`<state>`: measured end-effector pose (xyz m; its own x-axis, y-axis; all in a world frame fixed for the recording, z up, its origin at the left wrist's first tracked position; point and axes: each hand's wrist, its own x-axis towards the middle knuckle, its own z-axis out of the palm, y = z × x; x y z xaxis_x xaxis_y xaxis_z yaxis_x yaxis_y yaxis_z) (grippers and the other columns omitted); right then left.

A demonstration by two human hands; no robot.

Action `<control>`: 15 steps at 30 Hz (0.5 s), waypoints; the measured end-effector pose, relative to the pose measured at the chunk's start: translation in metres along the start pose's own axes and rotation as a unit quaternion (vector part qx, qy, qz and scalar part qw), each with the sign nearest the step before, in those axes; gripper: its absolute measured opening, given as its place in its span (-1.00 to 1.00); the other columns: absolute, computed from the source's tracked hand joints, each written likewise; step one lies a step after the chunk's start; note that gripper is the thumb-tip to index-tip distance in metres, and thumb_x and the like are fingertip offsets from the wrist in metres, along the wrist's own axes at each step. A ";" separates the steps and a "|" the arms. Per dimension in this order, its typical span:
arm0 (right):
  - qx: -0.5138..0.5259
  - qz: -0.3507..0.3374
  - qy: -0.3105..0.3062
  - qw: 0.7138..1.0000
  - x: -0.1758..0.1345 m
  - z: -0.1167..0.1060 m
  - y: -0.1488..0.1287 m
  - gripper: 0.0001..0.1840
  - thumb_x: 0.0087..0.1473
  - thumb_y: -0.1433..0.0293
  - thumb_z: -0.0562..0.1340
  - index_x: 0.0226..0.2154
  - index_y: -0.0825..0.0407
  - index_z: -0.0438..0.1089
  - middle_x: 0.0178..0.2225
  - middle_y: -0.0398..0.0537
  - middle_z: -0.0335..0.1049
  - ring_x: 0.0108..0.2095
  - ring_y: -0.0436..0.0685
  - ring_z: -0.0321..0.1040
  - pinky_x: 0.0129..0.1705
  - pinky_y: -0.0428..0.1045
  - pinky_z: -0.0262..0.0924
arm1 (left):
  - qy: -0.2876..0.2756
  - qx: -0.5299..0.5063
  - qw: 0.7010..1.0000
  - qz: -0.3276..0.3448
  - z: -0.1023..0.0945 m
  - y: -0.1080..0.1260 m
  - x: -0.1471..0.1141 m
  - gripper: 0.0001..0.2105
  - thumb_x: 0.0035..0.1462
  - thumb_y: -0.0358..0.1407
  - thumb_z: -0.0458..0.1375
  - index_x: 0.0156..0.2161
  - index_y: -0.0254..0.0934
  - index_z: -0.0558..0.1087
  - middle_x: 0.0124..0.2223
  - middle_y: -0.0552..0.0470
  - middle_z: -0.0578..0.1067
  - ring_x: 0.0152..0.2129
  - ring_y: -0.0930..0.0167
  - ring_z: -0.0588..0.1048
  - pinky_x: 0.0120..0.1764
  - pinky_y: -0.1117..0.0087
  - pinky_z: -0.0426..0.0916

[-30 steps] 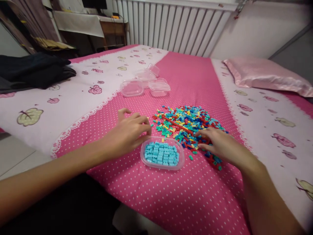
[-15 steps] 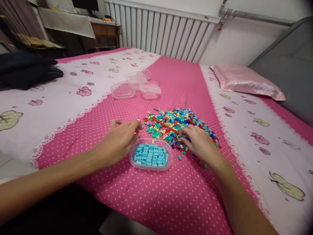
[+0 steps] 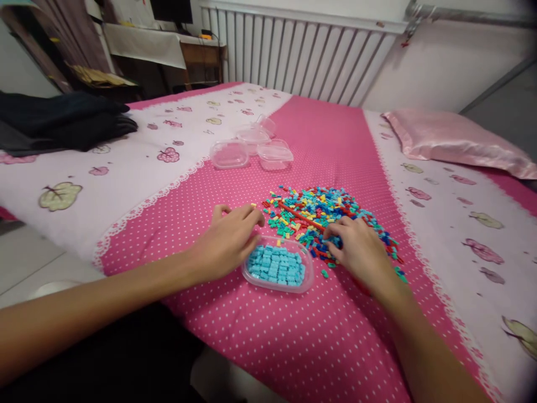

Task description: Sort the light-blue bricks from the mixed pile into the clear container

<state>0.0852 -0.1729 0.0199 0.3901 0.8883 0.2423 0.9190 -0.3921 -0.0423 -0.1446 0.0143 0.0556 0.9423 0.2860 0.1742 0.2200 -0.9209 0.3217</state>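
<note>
A clear plastic container (image 3: 309,274) stands on the bed near me, with light blue toy bricks (image 3: 274,266) packed in it. At its left rim is my left hand (image 3: 230,240), fingers loosely bent and apart, with nothing seen in them. My right hand (image 3: 363,252) reaches into the right front of a pile of mixed small toy bricks (image 3: 319,204). Its thumb and fingers curl together among blue pieces; what they pinch, if anything, is hidden. A thin red stick (image 3: 302,216) lies across the pile, its near end close to my right fingers.
Several clear plastic containers (image 3: 229,155) sit farther back on the pink dotted bedsheet (image 3: 327,134). Dark folded clothes (image 3: 62,120) lie at the left, a pink pillow (image 3: 457,140) at the right. Behind the bed are a white radiator (image 3: 293,53) and a desk (image 3: 142,47).
The whole view has shifted, so everything appears farther right. My right fingers have curled in among blue bricks in the pile. My left hand stays beside the container.
</note>
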 end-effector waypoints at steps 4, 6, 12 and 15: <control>0.064 -0.002 0.031 0.997 0.001 0.002 0.001 -0.89 -0.01 0.52 0.32 -0.40 -0.02 0.48 -0.40 -0.05 0.51 -0.31 0.27 0.38 -0.29 0.08 0.15 | -0.003 -0.006 1.000 0.006 -0.003 0.004 -0.001 -0.87 0.34 -0.39 0.00 -0.06 -0.26 0.35 -0.03 0.00 0.45 -0.10 0.32 0.43 0.05 0.14 0.00; 0.094 0.000 0.047 0.994 0.002 0.001 -0.002 -0.91 -0.02 0.49 0.33 -0.41 -0.02 0.47 -0.46 -0.08 0.48 -0.36 0.24 0.39 -0.34 0.05 0.15 | 0.001 -0.012 1.000 0.016 -0.006 0.007 0.000 -0.87 0.34 -0.41 -0.01 -0.07 -0.25 0.35 -0.03 0.02 0.45 -0.10 0.33 0.43 0.04 0.16 0.00; 0.288 -0.071 0.086 0.951 -0.005 -0.015 -0.042 -0.95 0.13 0.42 0.31 -0.32 -0.06 0.48 -0.32 -0.14 0.56 -0.27 0.14 0.47 -0.22 0.02 0.29 | 0.023 -0.042 0.996 0.078 -0.012 0.022 0.000 -0.91 0.37 -0.34 0.03 -0.14 -0.24 0.38 -0.11 0.08 0.51 -0.15 0.36 0.44 0.02 0.20 -0.04; 0.361 -0.095 0.099 0.922 -0.013 -0.019 -0.066 -0.95 0.15 0.42 0.35 -0.32 -0.06 0.48 -0.33 -0.16 0.56 -0.25 0.13 0.45 -0.20 0.03 0.29 | 0.034 -0.067 0.990 0.120 -0.012 0.027 -0.002 -0.93 0.36 -0.29 0.12 -0.12 -0.22 0.41 -0.13 0.12 0.54 -0.15 0.38 0.44 0.00 0.23 -0.05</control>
<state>0.0182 -0.1627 0.0377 0.2658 0.8350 0.4819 0.7965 0.0914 -0.5977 -0.1433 -0.0079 0.0755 0.9431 0.0855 0.3214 -0.0468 -0.9227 0.3826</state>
